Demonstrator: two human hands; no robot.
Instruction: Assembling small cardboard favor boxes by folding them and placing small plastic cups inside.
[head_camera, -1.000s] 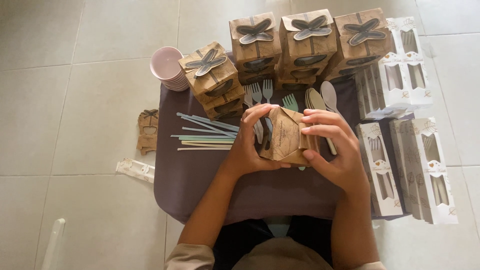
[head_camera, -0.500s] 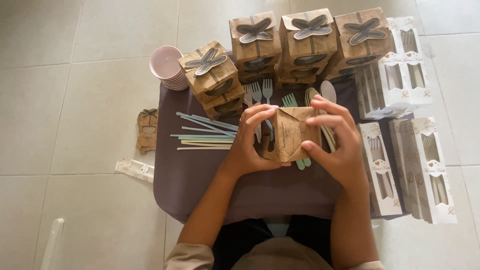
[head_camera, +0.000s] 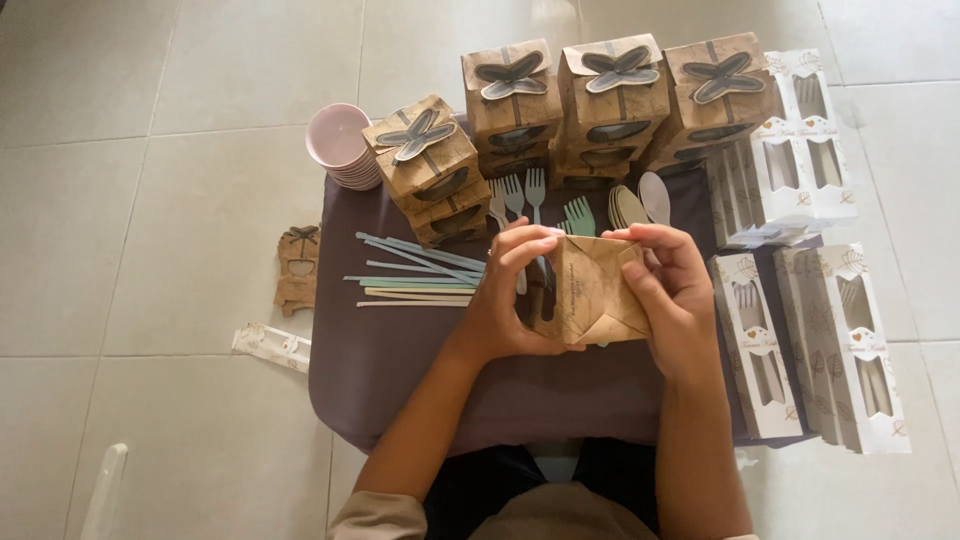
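Hands hold one brown paper box (head_camera: 592, 292) above the middle of the dark counter (head_camera: 400, 380). The left hand (head_camera: 505, 295) grips the left side of the box, fingers curled over its top edge. The right hand (head_camera: 672, 288) pinches the top right corner between thumb and fingers. Behind the box lie forks (head_camera: 520, 195) and spoons (head_camera: 640, 203). Pale straws (head_camera: 415, 275) lie to the left, near the left hand. Finished brown boxes with butterfly tops (head_camera: 610, 95) stand in stacks at the far edge, beside a stack of pink cups (head_camera: 340, 145). White window boxes (head_camera: 810, 330) lie at the right.
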